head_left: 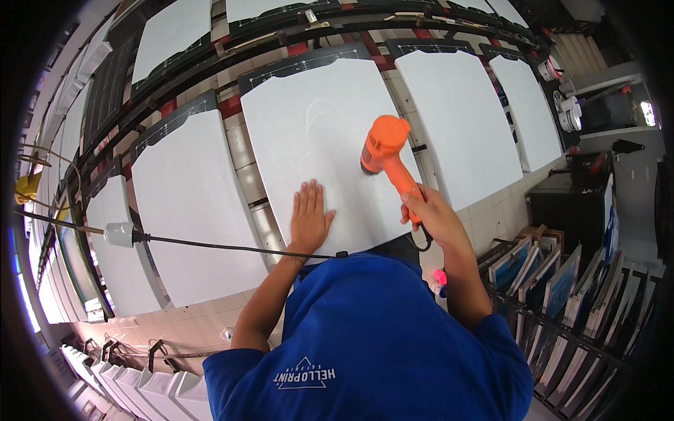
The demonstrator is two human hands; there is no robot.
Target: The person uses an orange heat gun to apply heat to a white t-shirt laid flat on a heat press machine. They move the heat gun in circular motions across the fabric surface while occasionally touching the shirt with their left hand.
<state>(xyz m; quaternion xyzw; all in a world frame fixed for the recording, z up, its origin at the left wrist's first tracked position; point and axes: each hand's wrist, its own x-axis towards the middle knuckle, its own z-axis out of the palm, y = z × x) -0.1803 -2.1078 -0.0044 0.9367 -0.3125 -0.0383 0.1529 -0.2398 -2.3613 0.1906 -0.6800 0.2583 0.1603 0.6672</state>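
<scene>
Your R hand, fingers curled, grips orange heat gun, dk nozzle. Your L hand lies flat, fingers extended, near end of wht panel; faint curve farther.

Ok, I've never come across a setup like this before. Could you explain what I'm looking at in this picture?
There is no machine arm here, just a person's two bare hands. The single picture comes from a wide fisheye camera on the person's head, looking down, so straight edges bend and the blue shirt fills the bottom.

In front is a dark board with a smooth white covering; similar covered boards stand on both sides. The left hand lies flat on the covering, fingers spread slightly. The right hand grips the handle of an orange blower, held over the board. At the lower right is a rack of framed panels.
</scene>
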